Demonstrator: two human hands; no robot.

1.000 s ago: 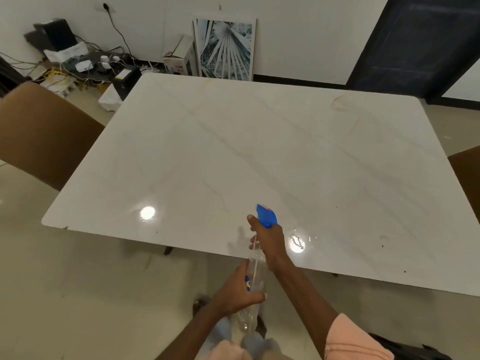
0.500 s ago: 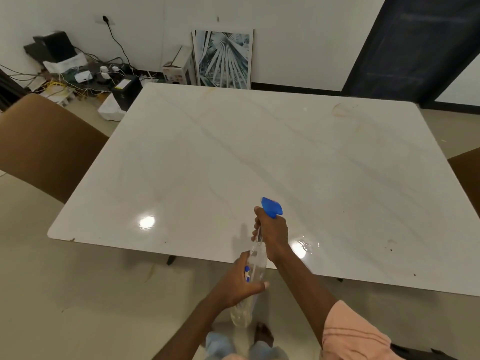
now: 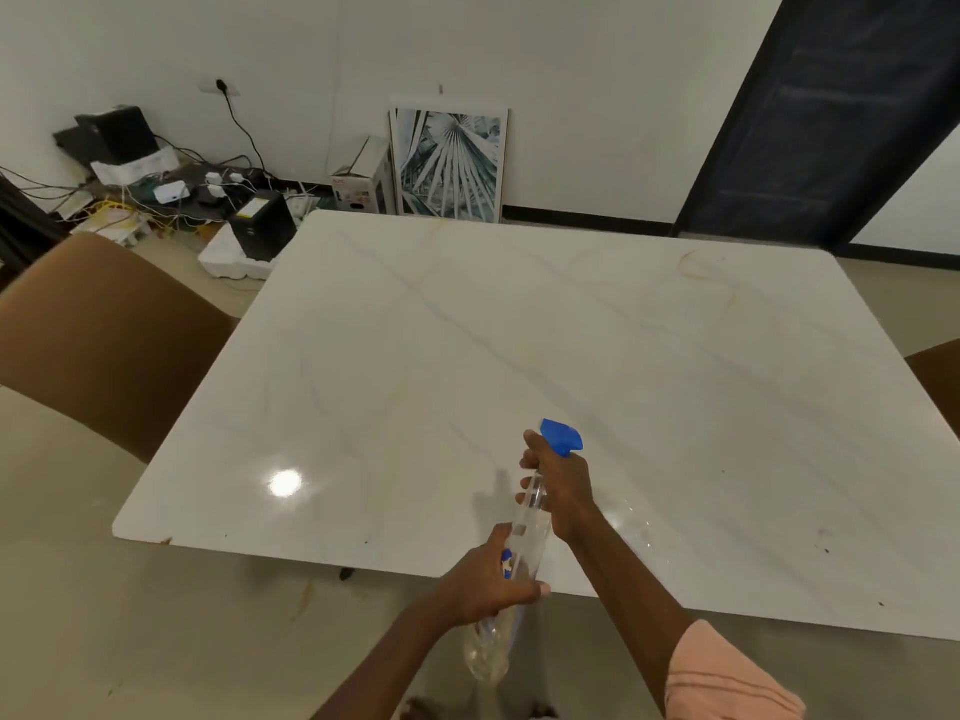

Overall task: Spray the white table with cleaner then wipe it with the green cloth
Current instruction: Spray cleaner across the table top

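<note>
The spray bottle (image 3: 524, 553) is held in both hands at the near edge of the white table (image 3: 467, 381), tilted so its blue trigger head (image 3: 562, 437) reaches over the table while its clear base hangs off the edge, above the floor. The right hand (image 3: 561, 491) is wrapped around the neck just below the trigger head, fingers curled at the trigger; the left hand (image 3: 485, 582) is closed around the lower body of the bottle.

The nozzle points across the table toward its far side, so the spraying step looks to be in hand, and little of the task seems done: only a small wet gleam shows on the table just right of the right hand.

The main risk is uneven cover. From this low angle the mist may land only near the table's near edge and leave the brownish ring mark (image 3: 698, 265) at its far right corner dry. The bottle looks nearly empty (its clear wall shows little liquid), so tilting it could starve the pickup tube. Overspray could also drift past the table's left edge onto the brown chair (image 3: 104, 340).

The green cloth is not in view anywhere around the table, so the wipe will have to wait on fetching it, and the cleaner may dry meanwhile.
</note>
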